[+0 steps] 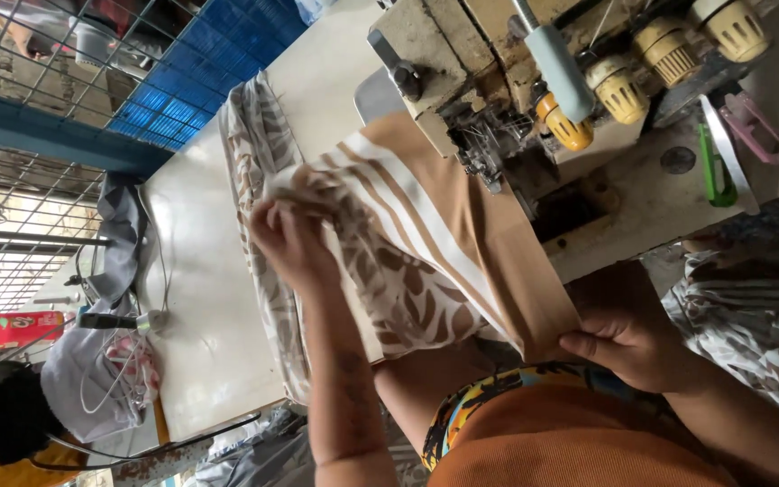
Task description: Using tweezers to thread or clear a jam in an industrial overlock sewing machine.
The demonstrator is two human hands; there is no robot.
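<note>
My left hand is closed on the far end of the fabric piece, pinching the leaf-printed layer together with the tan one that carries white stripes, so that the two edges stay matched. My right hand grips the near end where it hangs just off the front edge of the sewing table, thumb on top and fingers curled under. Holding both ends this way keeps the seam line taut and straight across the table. The middle of the piece lies flat with its long edge up against the presser foot area of the overlock machine, which sits at the table's right end with its yellow tension knobs facing me. More leaf-printed cloth is bunched along the table beyond my left hand, out of the way. Green-handled snips rest beside the machine, within reach of my right hand.
</note>
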